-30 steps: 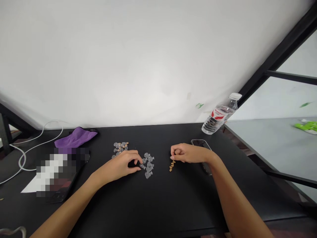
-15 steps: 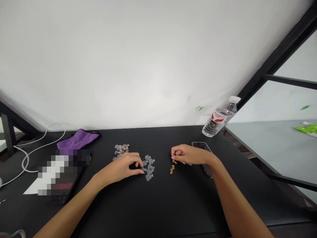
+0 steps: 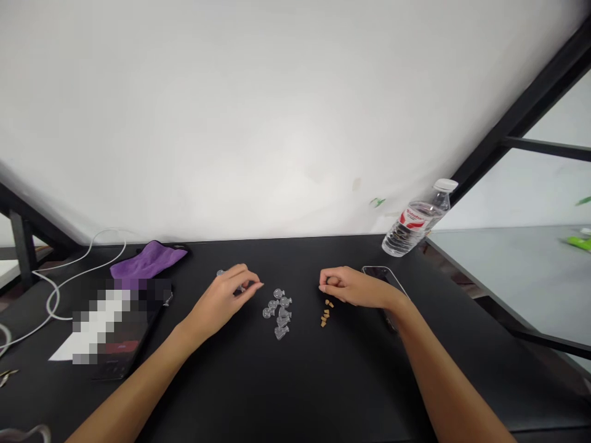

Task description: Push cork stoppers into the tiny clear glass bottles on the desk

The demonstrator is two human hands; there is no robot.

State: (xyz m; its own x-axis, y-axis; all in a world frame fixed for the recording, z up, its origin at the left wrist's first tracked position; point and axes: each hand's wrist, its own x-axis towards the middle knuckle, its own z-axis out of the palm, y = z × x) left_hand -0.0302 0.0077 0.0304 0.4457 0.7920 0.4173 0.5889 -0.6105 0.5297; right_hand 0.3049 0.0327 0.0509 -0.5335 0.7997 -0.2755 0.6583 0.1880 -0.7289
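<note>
My left hand [image 3: 228,296] hovers over a pile of small clear glass bottles [image 3: 220,272], hiding most of it. Its thumb and index finger are bent toward each other with nothing visible between them. Several tiny clear glass bottles [image 3: 285,312] lie loosely on the black table, just right of this hand. My right hand [image 3: 348,286] is closed, thumb pressed to curled fingers; whatever it pinches, if anything, is hidden. Below its fingertips several small tan corks [image 3: 325,314] are scattered on the table.
Behind my right forearm a phone [image 3: 385,274] lies flat. A water bottle [image 3: 418,221] stands at the back right. On the left are a purple cloth [image 3: 148,259], a dark, partly blurred item [image 3: 117,354] with white paper [image 3: 69,344], and a white cable [image 3: 53,295].
My left hand has drawn back up and left from the loose bottles, which stay on the table. My right hand has lifted slightly off the corks. The view has shifted a little.
</note>
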